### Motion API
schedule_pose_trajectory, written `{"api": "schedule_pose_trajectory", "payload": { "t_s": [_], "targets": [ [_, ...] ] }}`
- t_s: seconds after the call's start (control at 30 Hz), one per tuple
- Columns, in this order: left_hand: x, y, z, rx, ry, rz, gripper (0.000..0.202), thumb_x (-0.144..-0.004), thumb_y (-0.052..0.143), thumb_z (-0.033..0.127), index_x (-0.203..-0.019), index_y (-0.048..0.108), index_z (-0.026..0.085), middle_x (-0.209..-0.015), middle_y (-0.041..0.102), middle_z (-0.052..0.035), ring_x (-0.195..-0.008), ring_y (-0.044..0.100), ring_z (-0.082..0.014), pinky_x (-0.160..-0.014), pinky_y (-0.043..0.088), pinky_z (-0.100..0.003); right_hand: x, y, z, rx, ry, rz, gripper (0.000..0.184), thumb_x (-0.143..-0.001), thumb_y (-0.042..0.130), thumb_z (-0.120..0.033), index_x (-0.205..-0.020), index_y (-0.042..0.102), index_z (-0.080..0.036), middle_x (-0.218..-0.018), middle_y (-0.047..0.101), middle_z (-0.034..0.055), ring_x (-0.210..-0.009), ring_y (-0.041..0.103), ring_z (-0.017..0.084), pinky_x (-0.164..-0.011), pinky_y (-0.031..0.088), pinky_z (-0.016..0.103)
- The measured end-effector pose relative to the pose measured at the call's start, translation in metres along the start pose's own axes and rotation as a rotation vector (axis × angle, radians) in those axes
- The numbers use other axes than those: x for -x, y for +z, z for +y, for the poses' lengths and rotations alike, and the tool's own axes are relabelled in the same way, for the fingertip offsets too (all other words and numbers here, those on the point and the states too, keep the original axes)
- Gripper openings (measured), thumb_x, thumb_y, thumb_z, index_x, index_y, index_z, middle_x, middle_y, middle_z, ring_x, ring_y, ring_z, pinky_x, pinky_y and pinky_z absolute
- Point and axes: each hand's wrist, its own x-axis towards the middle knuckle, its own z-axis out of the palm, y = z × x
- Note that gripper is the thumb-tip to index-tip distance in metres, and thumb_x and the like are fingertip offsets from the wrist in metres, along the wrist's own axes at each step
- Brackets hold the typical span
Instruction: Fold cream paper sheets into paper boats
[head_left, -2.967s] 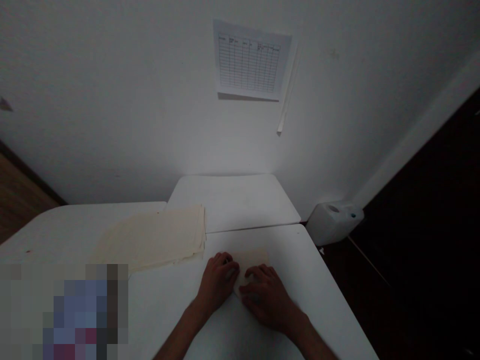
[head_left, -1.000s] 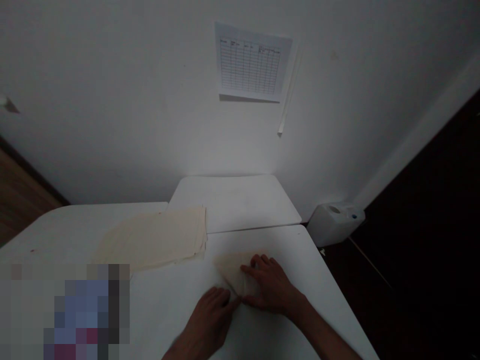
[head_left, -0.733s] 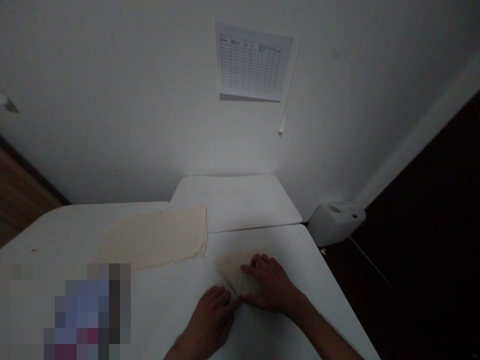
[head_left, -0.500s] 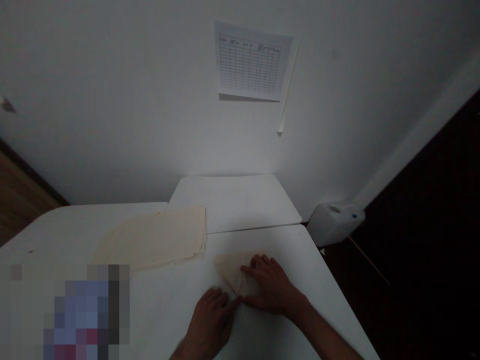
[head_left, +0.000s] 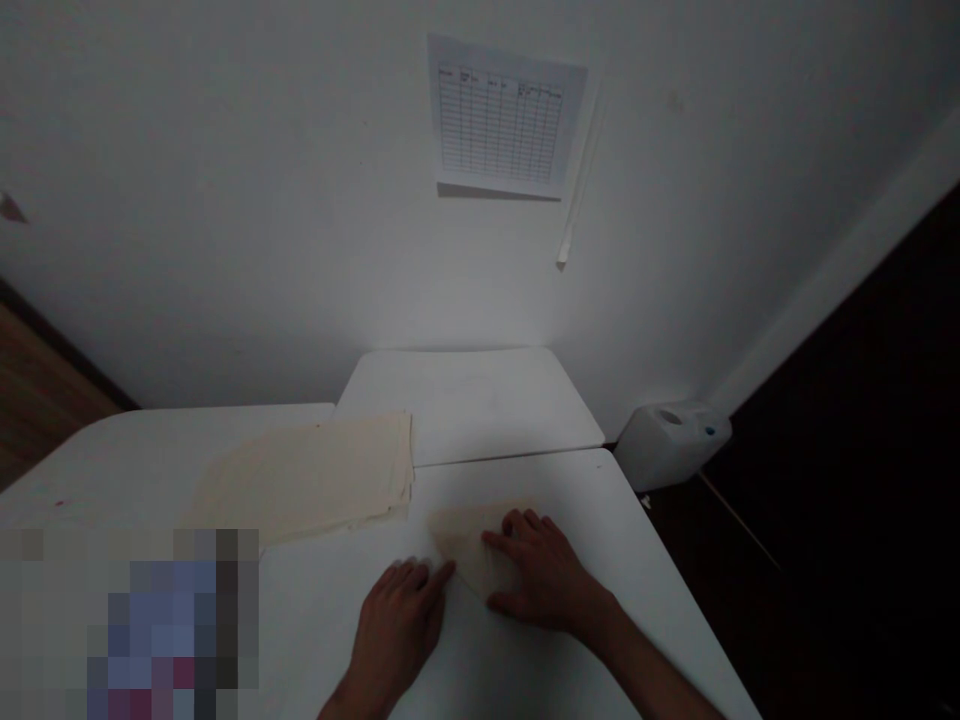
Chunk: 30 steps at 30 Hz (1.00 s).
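Observation:
A small cream cloth folded into a triangle (head_left: 465,535) lies on the white table (head_left: 525,480) in front of me. My right hand (head_left: 544,580) rests flat on the cloth's right part, fingers spread, pressing it down. My left hand (head_left: 397,625) lies flat on the table with fingers stretched out, its fingertips touching the cloth's lower left edge. A stack of larger cream cloths (head_left: 307,480) lies to the left, beyond my left hand.
A second white table (head_left: 469,400) stands against the wall behind. A printed grid sheet (head_left: 499,120) hangs on the wall. A white box-like appliance (head_left: 667,440) sits on the dark floor at right. A blurred patch covers the lower left.
Three seconds ago both hands lay on a rectangular fold; it now shows as a triangle. In the last second my left hand slid left and up along the fold's edge; my right hand stayed put.

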Motion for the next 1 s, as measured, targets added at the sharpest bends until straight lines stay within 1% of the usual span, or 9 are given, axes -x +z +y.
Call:
{"api": "schedule_pose_trajectory", "payload": {
  "t_s": [0.07,0.2,0.27,0.33,0.57,0.67,0.77,0.9,1.0],
  "targets": [
    [0.000,0.000,0.003,0.015,0.061,-0.021,0.037,-0.084,0.046,0.014,-0.113,0.064,0.025,-0.083,0.068,-0.0052,-0.080,0.064,-0.0229,-0.082,0.052,-0.043,0.000,-0.001,-0.001,0.003,0.002,-0.005,0.076,-0.068,0.071,-0.056,-0.136,0.046,-0.033,-0.124,0.049,0.0069,-0.114,0.042,0.031,-0.099,0.030,0.044],
    [0.000,-0.002,0.013,0.062,0.223,-0.139,0.044,-0.081,0.047,0.011,-0.120,0.059,0.025,-0.079,0.066,-0.0039,-0.071,0.061,-0.0207,-0.076,0.052,-0.040,0.000,0.000,-0.001,0.015,0.010,-0.008,0.074,-0.070,0.069,-0.057,-0.136,0.046,-0.032,-0.123,0.050,0.0075,-0.113,0.043,0.030,-0.097,0.031,0.044],
    [0.001,-0.002,0.018,0.072,0.265,-0.163,0.047,-0.079,0.048,0.010,-0.123,0.056,0.025,-0.080,0.066,-0.0037,-0.070,0.061,-0.0203,-0.076,0.051,-0.040,0.001,0.001,-0.001,0.010,0.008,0.004,0.071,-0.072,0.067,-0.058,-0.135,0.047,-0.032,-0.123,0.050,0.0077,-0.113,0.043,0.030,-0.098,0.031,0.044],
    [0.001,-0.001,0.022,0.076,0.272,-0.176,0.050,-0.078,0.049,0.010,-0.126,0.055,0.026,-0.080,0.065,-0.0037,-0.070,0.061,-0.0205,-0.077,0.051,-0.040,0.001,0.002,-0.001,0.001,0.005,0.013,0.070,-0.074,0.065,-0.058,-0.136,0.047,-0.032,-0.123,0.050,0.0076,-0.114,0.043,0.030,-0.100,0.030,0.045],
    [0.002,0.004,0.024,0.088,0.212,-0.165,0.052,-0.078,0.049,0.011,-0.126,0.055,0.027,-0.074,0.065,-0.0023,-0.067,0.059,-0.0187,-0.074,0.048,-0.036,0.000,0.001,-0.001,-0.004,0.032,-0.005,0.070,-0.073,0.066,-0.058,-0.136,0.046,-0.034,-0.125,0.050,0.0080,-0.117,0.042,0.032,-0.101,0.029,0.048],
    [0.000,0.002,0.018,0.059,0.134,-0.178,0.049,-0.079,0.048,0.012,-0.124,0.058,0.027,-0.069,0.064,-0.0015,-0.065,0.059,-0.0193,-0.072,0.049,-0.036,0.000,0.003,0.000,-0.009,0.032,-0.014,0.075,-0.069,0.070,-0.056,-0.136,0.046,-0.034,-0.126,0.050,0.0078,-0.117,0.042,0.032,-0.101,0.029,0.048],
    [-0.003,-0.001,0.011,0.010,0.037,-0.191,0.045,-0.082,0.047,0.013,-0.123,0.060,0.027,-0.067,0.065,-0.0018,-0.066,0.061,-0.0214,-0.072,0.050,-0.039,0.000,0.004,0.001,-0.028,0.018,0.010,0.075,-0.067,0.072,-0.054,-0.135,0.047,-0.034,-0.125,0.050,0.0074,-0.115,0.042,0.031,-0.100,0.029,0.046],
    [-0.005,-0.001,0.005,-0.029,-0.041,-0.182,0.046,-0.083,0.047,0.014,-0.125,0.060,0.027,-0.071,0.068,-0.0025,-0.070,0.063,-0.0219,-0.076,0.049,-0.040,0.001,0.004,0.000,-0.035,0.013,0.015,0.074,-0.068,0.072,-0.054,-0.135,0.048,-0.033,-0.123,0.051,0.0075,-0.113,0.043,0.030,-0.099,0.031,0.044],
    [-0.004,0.000,0.002,-0.075,-0.091,-0.183,0.045,-0.084,0.046,0.015,-0.126,0.060,0.025,-0.074,0.069,-0.0036,-0.072,0.063,-0.0226,-0.076,0.049,-0.040,0.000,0.003,0.000,-0.037,0.017,0.019,0.076,-0.067,0.072,-0.054,-0.135,0.047,-0.034,-0.124,0.050,0.0071,-0.114,0.042,0.031,-0.100,0.029,0.045]
  ]
}}
